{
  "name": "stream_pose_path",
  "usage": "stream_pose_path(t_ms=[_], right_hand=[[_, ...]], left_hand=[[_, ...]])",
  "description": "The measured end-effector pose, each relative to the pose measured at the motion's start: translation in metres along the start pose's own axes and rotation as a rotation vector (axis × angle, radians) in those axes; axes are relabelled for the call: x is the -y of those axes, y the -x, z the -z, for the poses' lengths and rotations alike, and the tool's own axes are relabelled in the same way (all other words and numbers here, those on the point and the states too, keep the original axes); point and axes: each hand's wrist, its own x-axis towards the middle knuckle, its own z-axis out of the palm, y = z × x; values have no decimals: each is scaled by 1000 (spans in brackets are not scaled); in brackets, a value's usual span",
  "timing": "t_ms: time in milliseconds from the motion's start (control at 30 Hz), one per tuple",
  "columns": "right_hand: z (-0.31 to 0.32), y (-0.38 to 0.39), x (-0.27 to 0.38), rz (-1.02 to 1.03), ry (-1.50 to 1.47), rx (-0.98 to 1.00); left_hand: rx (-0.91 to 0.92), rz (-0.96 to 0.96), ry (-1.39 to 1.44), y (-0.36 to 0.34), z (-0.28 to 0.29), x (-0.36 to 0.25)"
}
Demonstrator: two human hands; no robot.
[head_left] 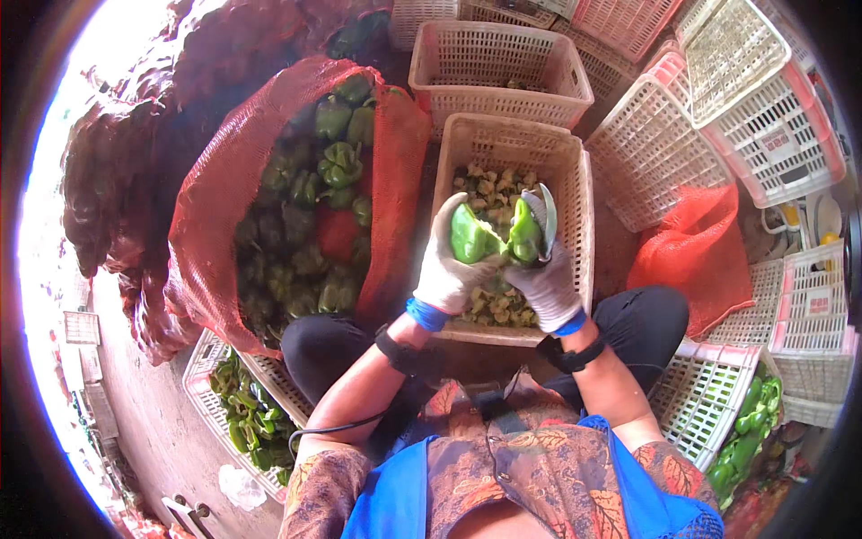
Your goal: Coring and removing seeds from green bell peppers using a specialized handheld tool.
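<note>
Split green pepper held over the crate of scraps.
Left hand wraps 1 half, right hand clamps the other with a curved blade; halves side by side, touching.

Hands: our left hand and right hand wear white gloves with blue cuffs.
Wrists: black bands.
Sleeves: our patterned orange-brown.
Front: blue apron.
</note>
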Motion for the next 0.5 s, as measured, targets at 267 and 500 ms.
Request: stream_pose_path(t_ms=[267, 500], right_hand=[[46, -15, -13, -744, -1471, -6], [61, -10, 3, -791, -968, 197]], left_hand=[[40, 205, 1135, -5, 15, -4], [307, 504, 1059, 15, 18, 1]])
